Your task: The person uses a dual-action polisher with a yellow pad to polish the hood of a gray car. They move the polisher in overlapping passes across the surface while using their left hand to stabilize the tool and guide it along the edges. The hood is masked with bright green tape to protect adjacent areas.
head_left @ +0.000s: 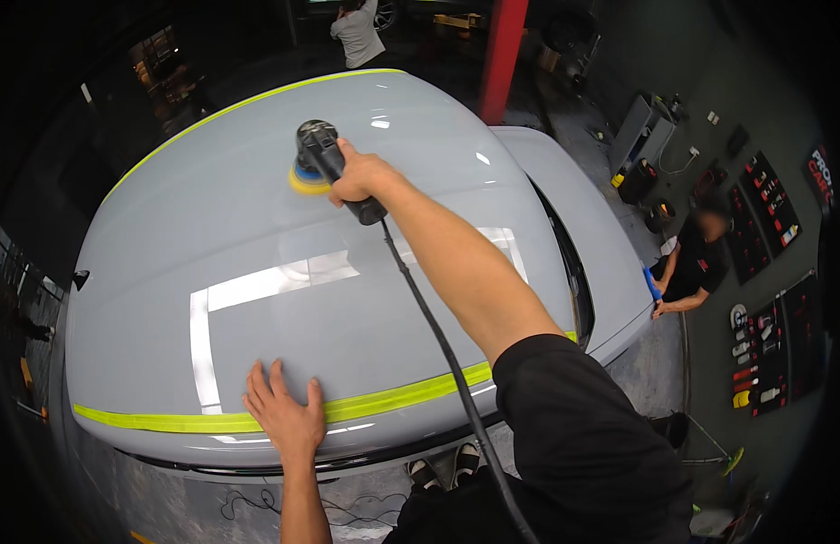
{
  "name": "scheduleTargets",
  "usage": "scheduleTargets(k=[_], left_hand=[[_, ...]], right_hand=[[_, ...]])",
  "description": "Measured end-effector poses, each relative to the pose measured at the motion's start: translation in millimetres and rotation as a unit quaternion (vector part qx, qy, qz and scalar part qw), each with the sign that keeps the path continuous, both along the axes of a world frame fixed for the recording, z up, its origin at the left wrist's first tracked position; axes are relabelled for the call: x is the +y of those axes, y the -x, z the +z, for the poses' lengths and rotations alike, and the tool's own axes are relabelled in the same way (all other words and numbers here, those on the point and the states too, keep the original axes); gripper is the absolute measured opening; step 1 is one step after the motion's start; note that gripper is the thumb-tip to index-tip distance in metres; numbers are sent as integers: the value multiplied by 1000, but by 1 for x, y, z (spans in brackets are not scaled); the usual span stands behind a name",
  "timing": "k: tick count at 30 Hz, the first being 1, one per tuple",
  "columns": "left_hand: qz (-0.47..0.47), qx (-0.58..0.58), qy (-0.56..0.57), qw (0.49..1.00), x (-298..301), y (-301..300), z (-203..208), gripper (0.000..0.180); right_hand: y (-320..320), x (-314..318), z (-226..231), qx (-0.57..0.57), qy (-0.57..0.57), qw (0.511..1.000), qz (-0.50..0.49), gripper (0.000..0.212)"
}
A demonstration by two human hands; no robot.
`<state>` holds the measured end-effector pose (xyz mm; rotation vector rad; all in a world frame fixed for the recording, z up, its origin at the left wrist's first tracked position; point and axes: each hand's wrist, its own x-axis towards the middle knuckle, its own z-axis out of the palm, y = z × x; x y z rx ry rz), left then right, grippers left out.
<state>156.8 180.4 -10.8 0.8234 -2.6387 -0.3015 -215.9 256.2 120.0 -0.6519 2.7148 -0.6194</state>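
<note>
Right hand (364, 172) is closed around the handle of a black corded polisher (322, 150), out over the far half of the grey car roof (393, 313). Yellow pad (308, 184) faces down at the paint; can't tell how hard it's pressing. Cord (429, 313) drops off the handle, crosses the roof and passes the black sleeve (565, 390). Left hand (289, 412) grips nothing: palm down, fingers spread, lying across the yellow-green tape (420, 388) at the near roof edge.

Containers, all right side: black bucket (658, 220) by the wall, something orange showing in its mouth. Dark bin (637, 186) just beyond it, yellow item beside; contents unreadable from here. Upper wall rack (766, 234) carries small bottles, mostly red and dark. Lower wall rack (779, 317) has mixed bottles, white, red, yellow; too small to tell fill levels. Co-worker (696, 263) nearby, both hands at the car's edge by a blue cloth (651, 283).
</note>
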Motion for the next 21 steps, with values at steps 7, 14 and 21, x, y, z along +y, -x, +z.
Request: scheduleTargets(k=[7, 14, 21], left_hand=[[-13, 14, 39, 999, -2, -1, -6, 62], [-13, 1, -6, 1000, -6, -5, -4, 67], [-24, 15, 32, 999, -6, -2, -3, 64]], right_hand=[[-19, 3, 10, 0, -18, 1000, 11, 123], [25, 44, -9, 30, 7, 999, -18, 122], [67, 142, -18, 69, 13, 992, -102, 130]])
